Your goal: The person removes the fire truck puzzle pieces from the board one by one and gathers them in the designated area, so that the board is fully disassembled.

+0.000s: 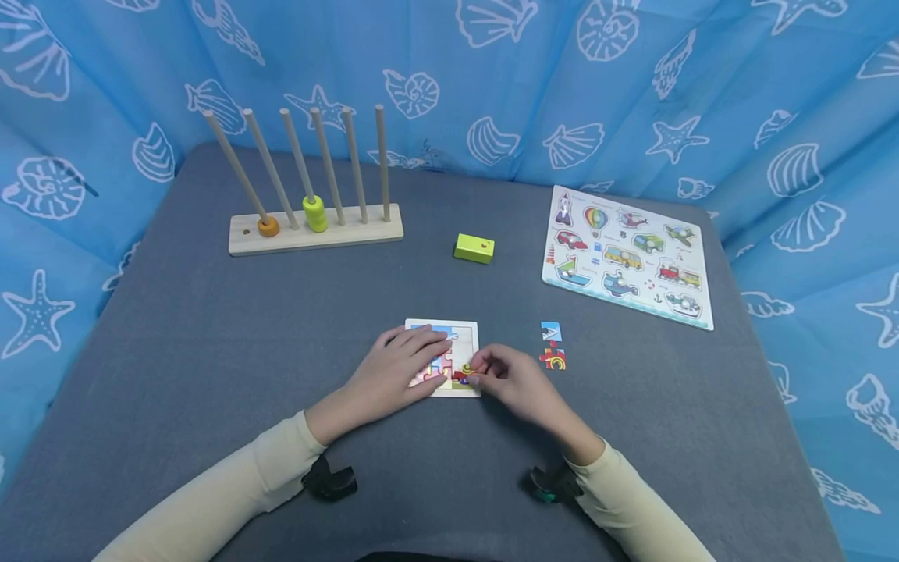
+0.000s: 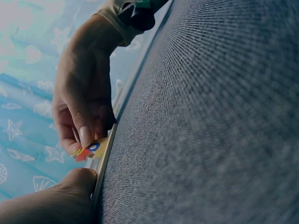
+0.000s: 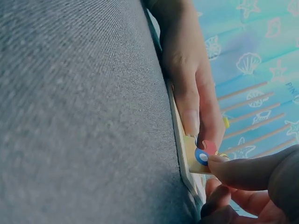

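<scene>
A small jigsaw puzzle in a white-rimmed tray [image 1: 476,337] lies on the table in front of the person. The left hand [image 1: 393,365] rests flat across the tray's left side, fingers extended over fitted pieces and covering part of them. At the tray's lower right, the right hand [image 1: 516,386] pinches a puzzle piece [image 3: 202,156] between thumb and fingers. This piece, with red, yellow and blue on it, stands tilted at the tray in the right wrist view. To the right of that hand lie loose pieces, a blue-and-white one [image 1: 551,332] and a red-and-yellow one [image 1: 556,359].
A wooden peg stand [image 1: 316,238] with orange and green beads is at the back left. Behind the tray sits a green block [image 1: 474,248]. A vehicle peg puzzle board [image 1: 625,269] lies at the back right. Blue shell-patterned curtain [image 1: 449,78] borders the grey table [image 1: 211,359].
</scene>
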The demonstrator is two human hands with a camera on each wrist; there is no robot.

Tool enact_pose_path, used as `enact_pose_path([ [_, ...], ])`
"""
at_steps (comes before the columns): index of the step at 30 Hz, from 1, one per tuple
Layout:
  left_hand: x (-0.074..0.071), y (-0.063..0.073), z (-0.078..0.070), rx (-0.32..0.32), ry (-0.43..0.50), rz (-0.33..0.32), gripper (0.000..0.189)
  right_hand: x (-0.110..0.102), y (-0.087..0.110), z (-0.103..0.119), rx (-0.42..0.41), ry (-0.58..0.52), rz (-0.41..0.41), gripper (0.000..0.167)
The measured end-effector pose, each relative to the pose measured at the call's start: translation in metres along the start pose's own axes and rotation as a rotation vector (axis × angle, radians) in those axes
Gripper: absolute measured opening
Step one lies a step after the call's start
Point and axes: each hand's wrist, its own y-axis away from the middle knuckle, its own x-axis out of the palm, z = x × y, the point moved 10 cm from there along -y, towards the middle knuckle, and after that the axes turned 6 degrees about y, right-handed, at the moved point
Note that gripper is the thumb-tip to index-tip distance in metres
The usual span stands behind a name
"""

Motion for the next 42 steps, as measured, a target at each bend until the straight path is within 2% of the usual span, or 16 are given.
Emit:
enact_pose_path([
  [5,0.001,0.000,0.001,-0.015,0.006,0.017,0.050,0.000,0.001,0.000,0.002,-0.027,0.018,0.008],
  [11,0.005,0.000,0.011,-0.092,0.022,0.045,0.052,-0.001,0.003,0.004,-0.023,0.012,0.029,0.011],
  [16,0.007,0.001,0.013,-0.112,0.014,0.071,0.053,-0.009,0.008,-0.002,0.012,-0.002,0.024,0.011],
  [21,0.008,0.001,0.015,-0.126,0.002,0.091,0.054,-0.027,0.019,-0.019,0.062,-0.041,0.006,0.010],
  [25,0.009,0.001,0.016,-0.120,-0.006,0.090,0.055,-0.046,0.034,-0.041,0.122,-0.019,-0.013,0.010],
  [30,0.008,0.002,0.016,-0.109,0.002,0.084,0.055,-0.065,0.052,-0.063,0.183,0.007,0.002,0.014],
  [36,0.007,0.002,0.016,-0.105,0.004,0.085,0.055,-0.075,0.066,-0.073,0.209,0.020,0.023,0.015],
  [42,0.006,0.001,0.014,-0.101,0.006,0.085,0.055,-0.078,0.074,-0.082,0.230,0.010,0.009,0.016],
])
